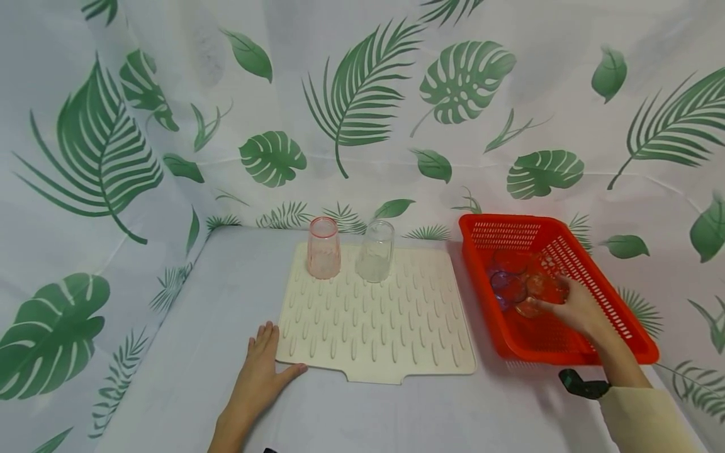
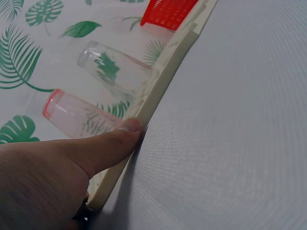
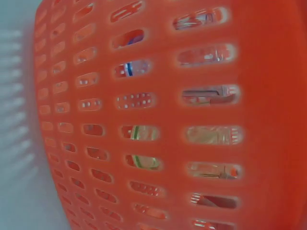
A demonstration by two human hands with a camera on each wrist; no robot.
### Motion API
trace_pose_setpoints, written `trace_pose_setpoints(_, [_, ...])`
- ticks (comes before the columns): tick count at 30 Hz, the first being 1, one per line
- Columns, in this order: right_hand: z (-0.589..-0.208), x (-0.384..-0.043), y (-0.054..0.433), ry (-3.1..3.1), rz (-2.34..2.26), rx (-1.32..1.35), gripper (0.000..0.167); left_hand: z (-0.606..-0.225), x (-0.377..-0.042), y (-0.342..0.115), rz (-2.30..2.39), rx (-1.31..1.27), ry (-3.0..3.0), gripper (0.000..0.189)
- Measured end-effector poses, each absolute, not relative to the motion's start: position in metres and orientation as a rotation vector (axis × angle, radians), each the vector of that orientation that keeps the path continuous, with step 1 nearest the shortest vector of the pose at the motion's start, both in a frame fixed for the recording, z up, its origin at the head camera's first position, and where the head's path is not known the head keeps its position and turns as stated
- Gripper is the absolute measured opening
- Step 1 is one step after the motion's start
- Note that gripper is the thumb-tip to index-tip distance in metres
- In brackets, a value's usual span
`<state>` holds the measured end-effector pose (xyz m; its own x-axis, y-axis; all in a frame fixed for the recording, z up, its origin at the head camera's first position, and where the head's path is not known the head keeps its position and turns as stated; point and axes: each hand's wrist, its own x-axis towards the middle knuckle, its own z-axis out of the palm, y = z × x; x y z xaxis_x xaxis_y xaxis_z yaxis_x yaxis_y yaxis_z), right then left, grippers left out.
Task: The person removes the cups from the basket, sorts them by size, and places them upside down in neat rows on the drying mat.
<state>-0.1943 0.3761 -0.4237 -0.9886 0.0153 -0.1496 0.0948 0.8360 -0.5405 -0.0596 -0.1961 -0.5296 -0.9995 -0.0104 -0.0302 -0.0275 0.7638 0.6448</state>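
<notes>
My left hand (image 1: 257, 371) lies at the near left corner of a cream drying mat (image 1: 391, 327), fingers straight along its side. The thumb (image 2: 112, 146) touches the mat's front edge. Upside down on the mat's back part stand a pink-tinted glass (image 1: 324, 251) and a clear glass (image 1: 376, 255). Inside a red basket (image 1: 493, 327), my right hand (image 1: 578, 308) has thumb and fingers around a yellowish glass (image 1: 540, 286). A purple-tinted glass (image 1: 504, 286) lies just left of it. In the right wrist view the basket wall (image 3: 268, 115) hides the hand.
The basket's slotted walls rise around the right hand, its left rim close to the mat's right edge. A white curtain with green leaves (image 1: 362, 157) hangs behind the pale table (image 1: 192, 314). More glassware shows faintly through the basket slots.
</notes>
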Motion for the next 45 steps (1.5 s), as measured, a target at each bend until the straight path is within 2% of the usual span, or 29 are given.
trace_pose_setpoints(19, [-0.433, -0.197, 0.378, 2.818, -0.888, 0.163, 0.104, -0.531, -0.060, -0.197, 1.068, -0.044, 2.921, 0.111])
trace_pose_setpoints(29, [-0.434, -0.194, 0.379, 2.808, -0.929, 0.224, 0.111, -0.530, -0.060, -0.196, 1.074, -0.042, 2.927, 0.110])
trace_pose_setpoints(34, [-0.428, -0.189, 0.379, 2.804, -0.955, 0.304, 0.112, -0.529, -0.060, -0.196, 1.076, -0.042, 2.928, 0.110])
trace_pose_setpoints(45, [-0.404, -0.181, 0.368, 2.892, -1.047, 0.336, 0.104, -0.530, -0.060, -0.195, 1.065, -0.040, 2.943, 0.109])
